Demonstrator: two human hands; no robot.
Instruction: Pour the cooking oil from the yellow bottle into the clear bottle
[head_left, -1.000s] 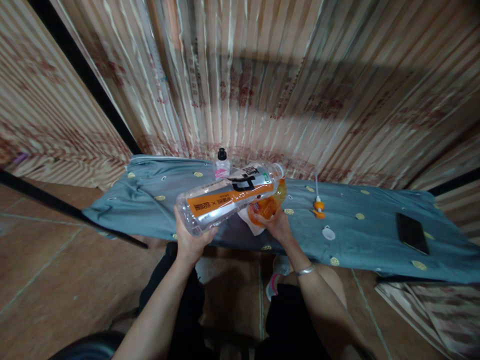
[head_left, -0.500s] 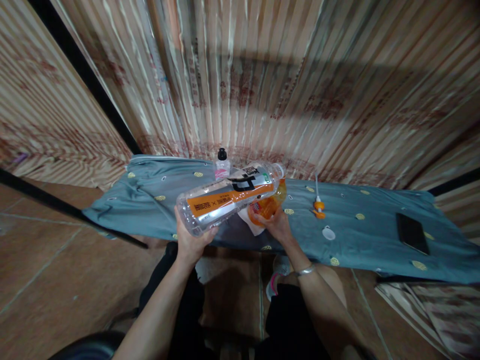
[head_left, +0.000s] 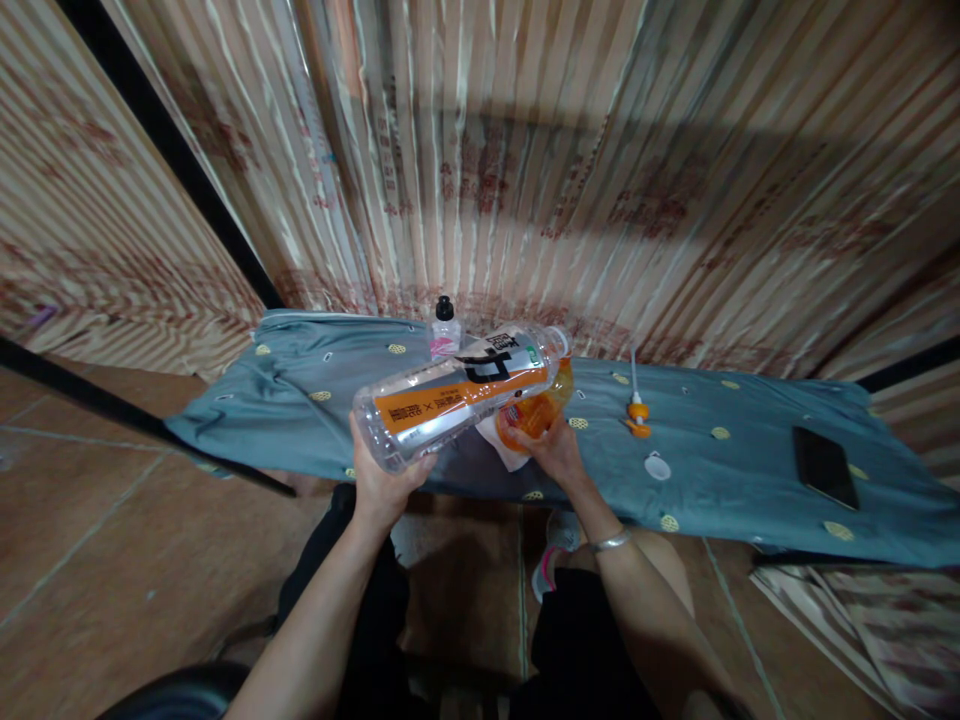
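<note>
Near the centre of the frame, the clear bottle (head_left: 450, 395) lies slanted in the air, its base toward the lower left and its mouth toward the upper right, beside the top of the orange bottle (head_left: 531, 412). The left hand (head_left: 384, 490) cups the base, fingers curled under and thumb along the side, probably to bear the weight from the broad end. Lower and just right of centre, the right hand (head_left: 556, 448) is wrapped around the orange bottle, seemingly to steady it against the cloth (head_left: 720, 490) and hold its top near the other mouth; whether the two rims touch, I cannot tell. Right of centre lies the pump (head_left: 637, 412), perhaps put there to leave a neck open, with a white disc (head_left: 657, 466) nearby. Toward the right edge, the phone (head_left: 825, 467) sits well apart, likely out of splashing range.
</note>
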